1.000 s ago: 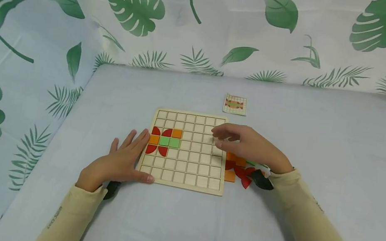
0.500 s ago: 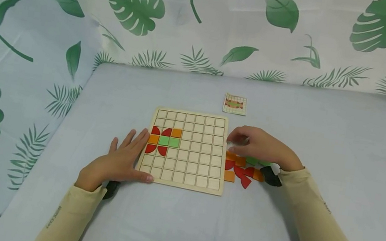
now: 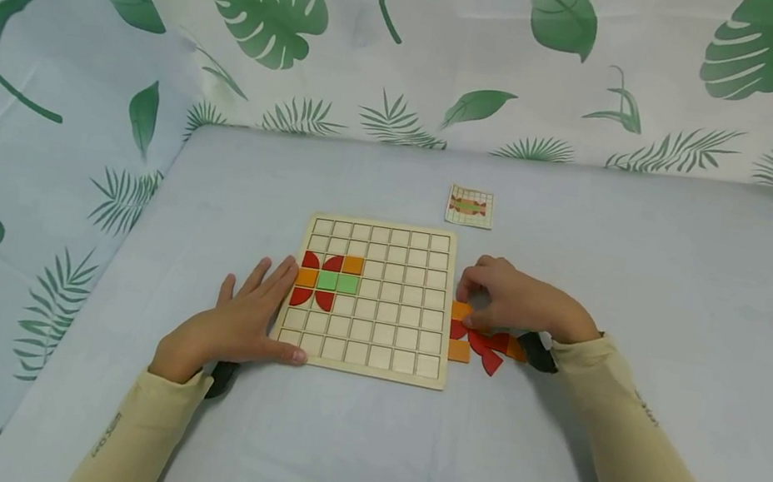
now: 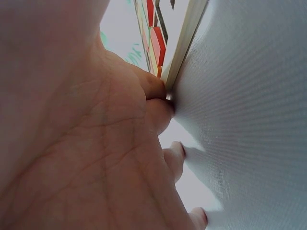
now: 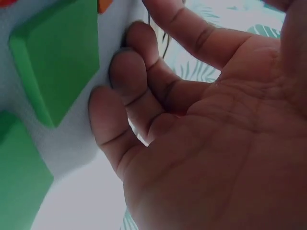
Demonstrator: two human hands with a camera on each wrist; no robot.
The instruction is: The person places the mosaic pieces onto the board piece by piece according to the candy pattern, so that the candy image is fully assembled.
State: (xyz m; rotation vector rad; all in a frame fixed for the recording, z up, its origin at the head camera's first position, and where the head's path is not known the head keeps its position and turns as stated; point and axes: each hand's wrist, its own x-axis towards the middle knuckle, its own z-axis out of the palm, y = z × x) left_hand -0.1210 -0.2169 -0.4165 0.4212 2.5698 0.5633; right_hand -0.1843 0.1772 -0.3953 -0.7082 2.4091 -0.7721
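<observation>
A wooden grid board [image 3: 372,331] lies mid-table with red, orange and green tiles [image 3: 329,281] set in its left columns. My left hand [image 3: 253,314] lies flat with straight fingers against the board's left edge [image 4: 184,43], holding nothing. To the right of the board, my right hand [image 3: 499,297] hovers low over a cluster of loose orange and red pieces [image 3: 476,344]. In the right wrist view its bent fingers [image 5: 124,81] touch the cloth beside a green square tile [image 5: 57,57]. No piece shows between those fingers and the thumb.
A small pattern card [image 3: 471,206] lies beyond the board's far right corner. Pale blue cloth [image 3: 352,455] covers the table. A leaf-print curtain [image 3: 418,44] hangs behind and at the left.
My right hand drew back from over the board's right columns and came down onto the loose pieces beside it. The left hand has stayed where it was.
</observation>
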